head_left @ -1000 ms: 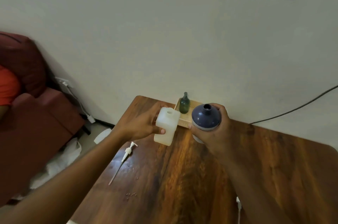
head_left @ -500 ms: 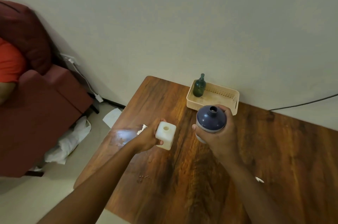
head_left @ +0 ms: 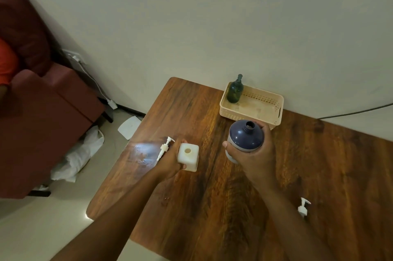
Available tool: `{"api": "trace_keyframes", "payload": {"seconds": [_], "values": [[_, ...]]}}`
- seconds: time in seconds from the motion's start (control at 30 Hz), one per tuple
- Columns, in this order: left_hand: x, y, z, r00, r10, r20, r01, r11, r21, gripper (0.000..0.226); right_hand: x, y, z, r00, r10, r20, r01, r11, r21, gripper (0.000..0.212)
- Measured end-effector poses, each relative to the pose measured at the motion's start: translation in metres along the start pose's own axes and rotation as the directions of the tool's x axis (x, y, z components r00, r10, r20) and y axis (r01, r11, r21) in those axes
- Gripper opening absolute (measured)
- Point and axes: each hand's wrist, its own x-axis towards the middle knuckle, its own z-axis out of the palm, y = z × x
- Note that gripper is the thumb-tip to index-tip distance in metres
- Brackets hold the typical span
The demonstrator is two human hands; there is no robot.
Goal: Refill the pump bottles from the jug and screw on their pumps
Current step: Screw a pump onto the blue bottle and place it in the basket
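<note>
1. at the left middle of the frame a white pump [head_left: 164, 147] lies on the brown table [head_left: 319, 165], next to a wet shiny patch.
2. just right of it, the left hand [head_left: 170, 161] is closed around a small white square bottle [head_left: 188, 156]. it stands on the table with its top hole open.
3. in the middle, the right hand [head_left: 254, 154] is wrapped tight around the big blue jug [head_left: 245, 137], held up with its mouth open.
4. at the top middle, a green pump bottle [head_left: 235, 90] stands in the left end of a tan basket [head_left: 274, 107].
5. at the lower right, another white pump [head_left: 303, 207] lies on the table.
6. the hole in the white bottle is small, so a fast tip of the jug could spill, and the wet table could let the bottle slide.
7. a moment ago the white bottle was up in the air; now it sits on the table.
</note>
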Motion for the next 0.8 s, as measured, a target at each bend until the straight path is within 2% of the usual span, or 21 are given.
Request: {"api": "trace_keyframes", "payload": {"seconds": [0.1, 0.23, 0.33, 0.43, 0.6, 0.8], "values": [[0.002, 0.004, 0.004, 0.999, -0.038, 0.018, 0.038, 0.999, -0.013, 0.078, 0.000, 0.001, -0.002, 1.000, 0.002, -0.006, -0.002, 1.000, 0.007, 0.089], [0.004, 0.014, 0.004, 0.994, -0.108, 0.029, 0.109, 0.994, -0.019, 0.103, 0.000, 0.003, -0.011, 1.000, -0.020, -0.024, 0.021, 1.000, 0.012, 0.083], [0.005, 0.028, 0.003, 0.999, -0.035, 0.040, 0.036, 0.998, -0.043, 0.096, 0.000, 0.007, -0.025, 0.999, -0.017, -0.039, 0.018, 1.000, 0.021, 0.086], [0.009, 0.056, 0.005, 0.998, 0.061, 0.010, -0.061, 0.997, -0.048, 0.100, 0.001, 0.011, -0.044, 0.997, -0.022, -0.069, 0.023, 1.000, 0.019, 0.086], [0.018, 0.112, 0.032, 0.961, 0.269, -0.059, -0.273, 0.959, -0.078, 0.090, -0.003, 0.020, -0.089, 0.992, -0.013, -0.127, 0.013, 1.000, 0.004, 0.085], [0.025, 0.171, 0.102, 0.943, 0.331, 0.026, -0.331, 0.944, 0.013, 0.092, -0.015, 0.038, -0.156, 0.965, -0.046, -0.260, 0.014, 0.993, -0.121, 0.081]]}}
